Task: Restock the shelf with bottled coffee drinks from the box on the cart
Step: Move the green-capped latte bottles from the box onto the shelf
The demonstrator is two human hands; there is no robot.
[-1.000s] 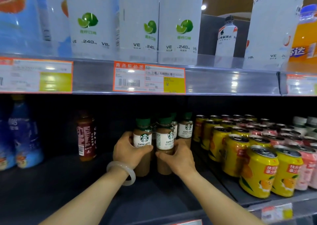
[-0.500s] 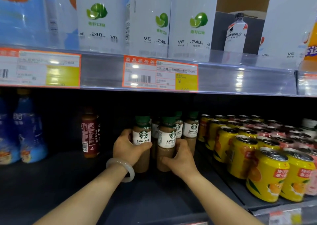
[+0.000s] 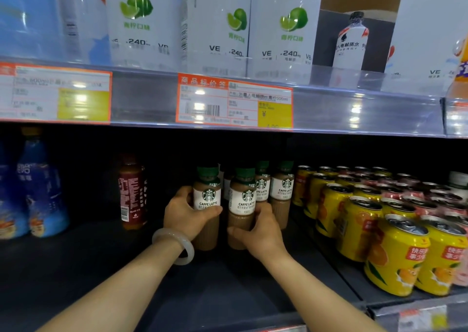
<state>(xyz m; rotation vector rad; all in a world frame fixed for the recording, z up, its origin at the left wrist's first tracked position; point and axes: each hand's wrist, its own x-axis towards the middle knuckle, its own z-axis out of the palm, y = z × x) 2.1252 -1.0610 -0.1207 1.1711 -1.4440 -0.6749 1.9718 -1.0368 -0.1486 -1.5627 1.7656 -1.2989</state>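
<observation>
Compared with half a second before, not much had changed: your hands stayed wrapped on the same two bottles and the whole view just nudged a little to the right and closer in. Your left hand (image 3: 186,215), the one with the pale bangle (image 3: 174,245) on the wrist, was closed around the left latte bottle (image 3: 208,205), thumb across the front under the label. Your right hand (image 3: 260,230) was clamped on the right latte bottle (image 3: 241,207) low down, fingers curled around its far side. Both bottles stood upright on the dark lower shelf (image 3: 215,291), side by side and nearly touching. Count-wise, I could make out four green-capped latte bottles for sure: your two in front plus two more (image 3: 281,192) right behind, with maybe another hidden in the gap, can't tell. To the left, well apart, stood one dark red bottle (image 3: 131,192) and two blue bottles (image 3: 38,192) at the edge. On the right, rows of yellow cans (image 3: 395,253) ran front to back, too many to count, with pink cans (image 3: 430,205) beside them. The shelf above carried big white lime-labelled bottles (image 3: 278,32), three limes showing, and two orange price tags (image 3: 234,102) on its rail. Nothing blocked your hands; the cans sat just beside the rear bottles.
</observation>
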